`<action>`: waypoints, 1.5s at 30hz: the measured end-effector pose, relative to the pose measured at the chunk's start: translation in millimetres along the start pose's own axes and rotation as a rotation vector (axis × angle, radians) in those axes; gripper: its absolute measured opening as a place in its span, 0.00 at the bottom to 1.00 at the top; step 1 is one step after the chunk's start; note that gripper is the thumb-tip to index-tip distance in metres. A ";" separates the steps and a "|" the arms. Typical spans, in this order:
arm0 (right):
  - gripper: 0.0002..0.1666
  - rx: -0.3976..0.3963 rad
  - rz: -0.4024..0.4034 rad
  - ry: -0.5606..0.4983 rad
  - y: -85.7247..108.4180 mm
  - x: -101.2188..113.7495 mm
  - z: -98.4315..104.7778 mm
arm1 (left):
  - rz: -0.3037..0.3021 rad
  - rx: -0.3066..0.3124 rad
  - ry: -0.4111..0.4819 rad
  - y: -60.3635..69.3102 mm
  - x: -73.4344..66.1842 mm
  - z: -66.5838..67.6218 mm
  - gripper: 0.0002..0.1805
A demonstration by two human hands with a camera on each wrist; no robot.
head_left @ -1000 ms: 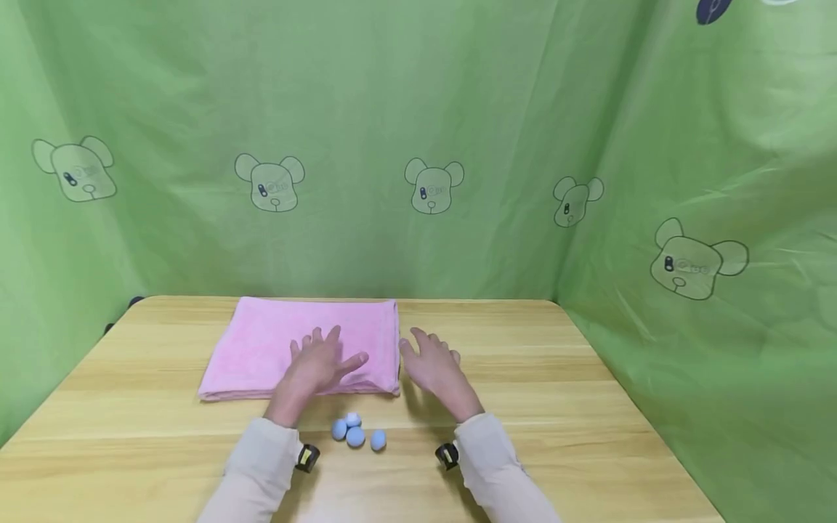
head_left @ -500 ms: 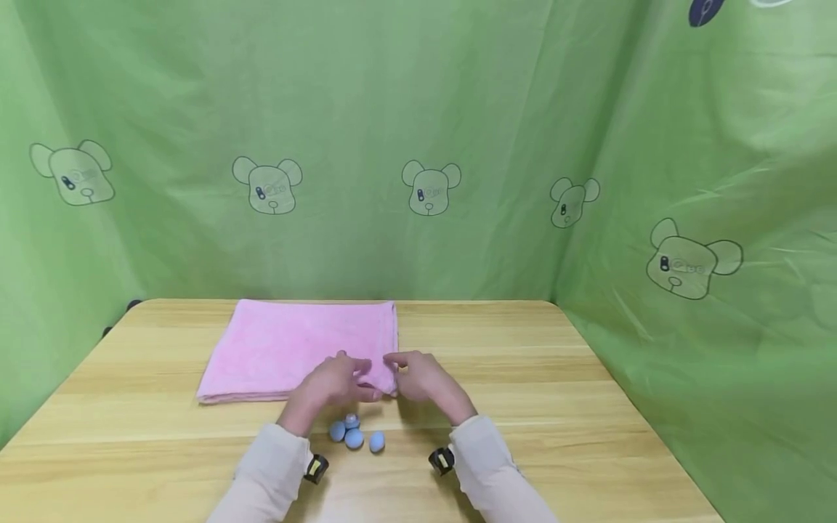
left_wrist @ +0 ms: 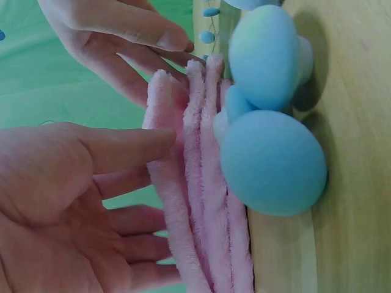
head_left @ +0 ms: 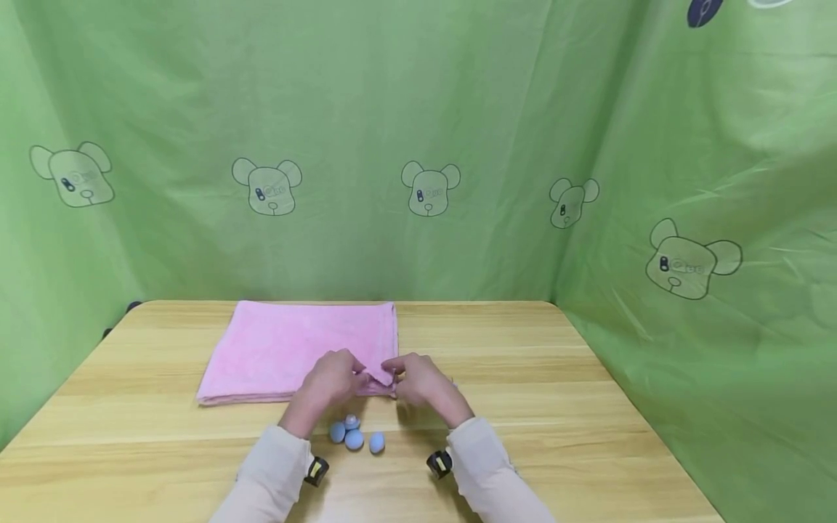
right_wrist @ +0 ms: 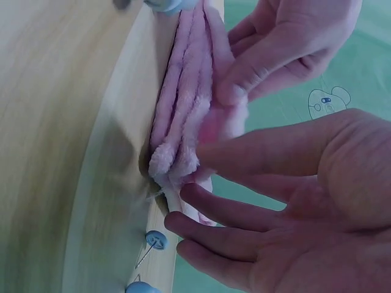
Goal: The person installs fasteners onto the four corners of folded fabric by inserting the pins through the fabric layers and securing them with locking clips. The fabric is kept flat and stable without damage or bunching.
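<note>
A folded pink towel (head_left: 281,349) lies at the back of the wooden table, its stacked layers showing at the front edge. My left hand (head_left: 330,381) pinches the top layer near the front right corner, thumb on the near side, as the left wrist view shows. At that corner my right hand (head_left: 421,381) pinches the towel between thumb and index finger; its other fingers extend beside the layers. The top layer is lifted apart from those below. Several blue rounded caps (head_left: 354,439) with whitish stubs sit in front of the towel, between my forearms.
Small blue discs with thin wires (right_wrist: 156,240) lie to the right of the towel, mostly hidden by my right arm in the head view. Green curtains (head_left: 346,145) with bear-face prints stand behind and beside the table (head_left: 556,450).
Both hands have come down and together at the towel's front right corner, their spread fingers closing on it. The corner's top layer has been lifted slightly. The blue caps stay in place.
</note>
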State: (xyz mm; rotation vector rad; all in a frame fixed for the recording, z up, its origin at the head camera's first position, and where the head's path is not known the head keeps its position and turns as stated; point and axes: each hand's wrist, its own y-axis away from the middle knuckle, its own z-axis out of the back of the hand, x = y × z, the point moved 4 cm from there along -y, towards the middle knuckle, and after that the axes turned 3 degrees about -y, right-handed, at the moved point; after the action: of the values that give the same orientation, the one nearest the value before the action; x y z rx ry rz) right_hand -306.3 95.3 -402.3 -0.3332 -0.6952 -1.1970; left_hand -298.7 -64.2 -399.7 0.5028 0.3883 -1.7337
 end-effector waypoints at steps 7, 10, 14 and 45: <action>0.25 -0.047 0.009 -0.039 0.2 2.1 0.9 | -0.030 -0.038 0.030 -4.1 -0.1 3.1 0.06; 0.18 -0.089 0.018 -0.069 -0.1 2.6 1.9 | -0.046 -0.055 0.033 -4.6 -0.6 4.2 0.06; 0.15 -0.148 0.040 -0.074 -2.1 2.2 2.5 | -0.068 -0.082 0.043 -5.6 -2.2 5.1 0.06; 0.12 -0.327 0.024 -0.192 -0.2 -8.4 31.4 | -0.084 -0.220 0.092 -10.7 -3.9 9.0 0.07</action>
State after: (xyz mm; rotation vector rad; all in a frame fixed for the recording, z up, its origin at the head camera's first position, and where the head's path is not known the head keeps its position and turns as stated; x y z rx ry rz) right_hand -318.0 119.7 -384.2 -0.7351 -0.6571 -1.2665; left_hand -309.5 -63.2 -390.1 0.4126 0.6661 -1.7269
